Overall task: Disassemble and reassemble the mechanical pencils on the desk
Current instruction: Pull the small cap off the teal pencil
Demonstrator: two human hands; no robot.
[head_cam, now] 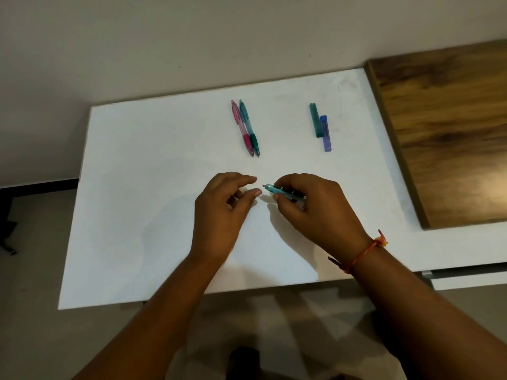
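The blue pencil is grasped by the right hand over the surface. At its 9 o'clock the left hand is held released. Disassembly appears in hand: the cap end is likely to be pinched next.

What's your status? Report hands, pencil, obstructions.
Right hand grips the blue pencil, cap end toward left. Left hand open, fingers just short of the cap. Pink pencil, green pencil and two lead cases lie farther back, clear of the work.
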